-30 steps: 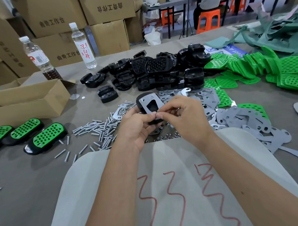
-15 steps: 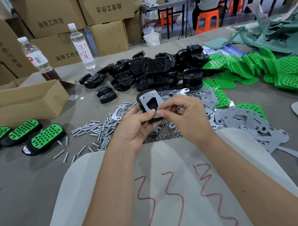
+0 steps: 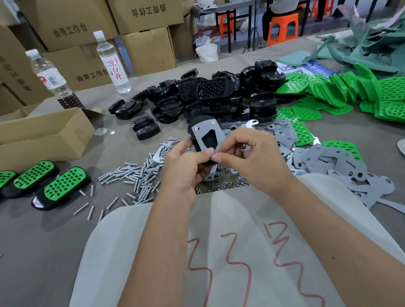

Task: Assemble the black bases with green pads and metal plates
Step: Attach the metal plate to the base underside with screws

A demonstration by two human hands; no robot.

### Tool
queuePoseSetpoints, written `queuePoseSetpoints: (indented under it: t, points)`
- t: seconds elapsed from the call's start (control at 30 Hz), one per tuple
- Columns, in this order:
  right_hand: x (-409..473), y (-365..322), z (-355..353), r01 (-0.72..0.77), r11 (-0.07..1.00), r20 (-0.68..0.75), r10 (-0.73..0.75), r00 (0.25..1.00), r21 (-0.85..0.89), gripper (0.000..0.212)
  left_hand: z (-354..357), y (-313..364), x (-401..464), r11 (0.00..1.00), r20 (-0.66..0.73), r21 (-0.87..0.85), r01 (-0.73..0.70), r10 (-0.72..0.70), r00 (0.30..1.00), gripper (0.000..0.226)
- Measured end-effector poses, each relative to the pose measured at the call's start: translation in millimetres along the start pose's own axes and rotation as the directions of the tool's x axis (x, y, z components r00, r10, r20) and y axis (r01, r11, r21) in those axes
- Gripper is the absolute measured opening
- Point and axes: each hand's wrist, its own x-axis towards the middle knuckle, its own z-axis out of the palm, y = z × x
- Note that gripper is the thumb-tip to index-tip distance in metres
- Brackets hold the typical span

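Bright, even overhead light with soft, faint shadows under the hands [image 3: 220, 162] on the desk [image 3: 34, 239]. Wide-angle bending curves the edges. Small glints on the screws [image 3: 129, 176]. Focus is sharp centrally, the far background slightly soft.

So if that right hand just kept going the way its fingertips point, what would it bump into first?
Almost at once, the left hand: the right hand points leftward, its fingertips by the left thumb at the near end of the metal plate on the held black base.

My left hand [image 3: 186, 170] curls, thumb forward; my right hand [image 3: 250, 161] pinches thumb to forefinger (tips nearly touching my left thumb), both forearms reaching forward.
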Motion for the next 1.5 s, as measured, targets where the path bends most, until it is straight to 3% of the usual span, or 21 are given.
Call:
queuePoseSetpoints:
  t: [0.4,0.6,0.97,1.27,1.4,1.5]
  points:
    - [0.5,1.2,2.3,-0.005,1.000,-0.049,0.006,0.999,0.030,0.011,0.8,-3.1,1.2,1.000,-0.009,-0.011,-0.008,0.008,1.000,0.040]
    - [0.3,-1.8,4.7,0.058,0.997,-0.103,-0.063,0.993,-0.051,0.016,3.3,-1.8,-0.1,0.997,0.015,-0.072,0.006,-0.005,1.000,0.039]
    - [-0.4,-0.9,4.8,0.042,0.999,-0.103,-0.040,0.994,0.017,0.010,2.4,-3.5,-0.3,0.994,0.010,-0.104,0.017,-0.016,1.000,0.039]
    - [2.0,-0.9,1.4,0.050,0.999,-0.014,-0.050,0.999,-0.001,0.010,1.8,-3.0,0.4,0.994,-0.002,-0.101,0.035,-0.036,0.999,0.038]
    - [1.0,-1.2,3.2,0.046,0.999,-0.062,-0.048,0.997,-0.021,0.004,3.1,-3.3,-0.4,0.993,-0.003,-0.111,0.033,-0.034,0.999,0.037]
    - [0.2,-1.0,4.5,0.047,0.998,-0.110,-0.051,0.993,-0.043,0.012,4.2,-3.9,-1.0,0.994,-0.002,-0.104,0.031,-0.031,1.000,0.034]
